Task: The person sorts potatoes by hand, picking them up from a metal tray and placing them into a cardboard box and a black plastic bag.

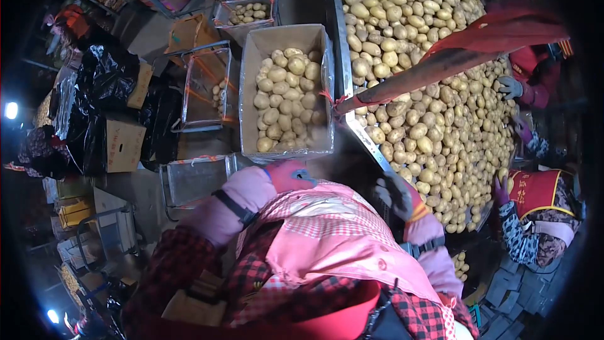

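Note:
My left hand (291, 175), in a pink and grey glove, is near the lower edge of a cardboard box (250, 82) lined with clear plastic. Potatoes (286, 97) fill much of that box. Its fingers are partly hidden and what they hold, if anything, cannot be made out. My right hand (396, 194), in a grey and pink glove, is blurred beside the metal edge of a large sorting table (372, 146) heaped with potatoes (434, 113). Whether that hand holds something is unclear.
A rusty pole (428, 75) with red cloth slants over the potatoes. Co-workers' gloved hands (510, 87) reach in from the right. Left of the box stand a metal-framed cart (207, 88) and a smaller potato box (245, 12). Black plastic and cartons (124, 145) lie farther left.

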{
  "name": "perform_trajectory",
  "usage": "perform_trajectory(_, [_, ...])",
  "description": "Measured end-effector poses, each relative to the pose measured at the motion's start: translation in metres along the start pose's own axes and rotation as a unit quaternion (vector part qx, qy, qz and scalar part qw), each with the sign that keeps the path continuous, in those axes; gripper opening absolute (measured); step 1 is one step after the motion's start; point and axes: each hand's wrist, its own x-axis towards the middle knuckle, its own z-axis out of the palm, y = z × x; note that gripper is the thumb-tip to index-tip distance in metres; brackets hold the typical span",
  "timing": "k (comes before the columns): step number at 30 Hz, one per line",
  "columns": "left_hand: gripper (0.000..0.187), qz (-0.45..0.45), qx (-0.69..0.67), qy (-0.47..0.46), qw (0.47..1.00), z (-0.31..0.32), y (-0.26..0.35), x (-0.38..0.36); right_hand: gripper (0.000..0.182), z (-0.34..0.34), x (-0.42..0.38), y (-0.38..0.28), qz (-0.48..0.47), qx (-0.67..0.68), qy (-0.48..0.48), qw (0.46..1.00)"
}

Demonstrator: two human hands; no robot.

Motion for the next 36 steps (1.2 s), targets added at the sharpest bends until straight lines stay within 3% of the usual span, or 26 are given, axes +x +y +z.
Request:
perform_trajectory(1, [0.05,0.007,0.065,0.005,0.998,0.008,-0.007,0.016,0.044,0.0,-0.016,-0.002,0.069,0.009,0.136,0.988])
perform_trajectory(3, [0.058,-0.014,0.162,-0.011,0.987,0.008,0.026,0.032,0.041,-0.017,-0.045,0.019,0.023,0.039,0.162,0.986])
perform_trajectory(5, [0.055,0.064,0.119,-0.023,0.991,0.026,0.011,0.062,0.039,-0.028,-0.072,0.038,-0.026,0.069,0.192,0.979])
perform_trajectory(8, [0.051,0.125,0.117,-0.019,0.985,0.047,0.005,0.084,0.035,-0.024,-0.094,0.05,0.011,0.227,0.236,0.945])
perform_trajectory(9, [0.05,0.137,0.127,-0.01,0.982,0.052,0.006,0.088,0.033,-0.021,-0.097,0.051,0.008,0.223,0.273,0.936])
perform_trajectory(11, [0.047,0.156,0.146,0.014,0.977,0.053,0.017,0.089,0.035,-0.03,-0.102,0.058,-0.132,-0.099,0.289,0.943])
perform_trajectory(13, [0.039,0.097,0.127,-0.01,0.987,0.038,0.034,0.087,0.036,-0.059,-0.098,0.072,-0.152,-0.065,0.344,0.924])
perform_trajectory(14, [0.036,0.027,0.095,-0.049,0.994,0.01,0.073,0.078,0.037,-0.073,-0.097,0.079,-0.163,-0.048,0.371,0.913])
perform_trajectory(16, [0.041,-0.052,-0.065,0.006,0.997,-0.022,0.081,0.078,0.036,-0.074,-0.089,0.063,-0.106,0.156,0.399,0.897])
perform_trajectory(18, [0.048,-0.007,-0.164,0.233,0.959,-0.049,0.043,0.094,0.032,-0.083,-0.081,0.062,-0.064,0.092,0.421,0.9])
perform_trajectory(19, [0.049,0.042,-0.136,0.361,0.922,-0.066,0.017,0.111,0.031,-0.09,-0.081,0.063,-0.056,0.051,0.411,0.909])
perform_trajectory(21, [0.074,0.049,0.141,0.496,0.855,-0.124,-0.067,0.153,0.03,-0.101,-0.082,0.065,-0.039,0.021,0.406,0.913])
perform_trajectory(23, [0.087,-0.099,0.16,0.461,0.867,-0.167,-0.096,0.177,0.03,-0.101,-0.085,0.059,-0.014,0.027,0.404,0.914])
perform_trajectory(25, [0.093,-0.124,0.203,0.383,0.893,-0.199,-0.098,0.202,0.029,-0.098,-0.086,0.054,0.008,0.046,0.42,0.906])
perform_trajectory(28, [0.084,-0.04,0.207,0.317,0.925,-0.208,-0.08,0.228,0.028,-0.103,-0.088,0.055,0.012,0.022,0.42,0.907])
perform_trajectory(29, [0.071,-0.029,0.192,0.301,0.934,-0.192,-0.088,0.237,0.027,-0.101,-0.087,0.055,0.007,0.032,0.424,0.905])
perform_trajectory(32, [0.056,-0.042,0.266,0.233,0.935,-0.168,-0.074,0.218,0.027,-0.093,-0.085,0.049,0.008,0.012,0.433,0.901])
perform_trajectory(34, [0.048,-0.11,0.284,0.144,0.942,-0.147,-0.05,0.183,0.023,-0.097,-0.08,0.046,0.04,0.015,0.458,0.888])
perform_trajectory(36, [0.05,0.016,0.372,0.013,0.928,-0.12,-0.072,0.154,0.021,-0.105,-0.078,0.043,0.082,0.033,0.457,0.885])
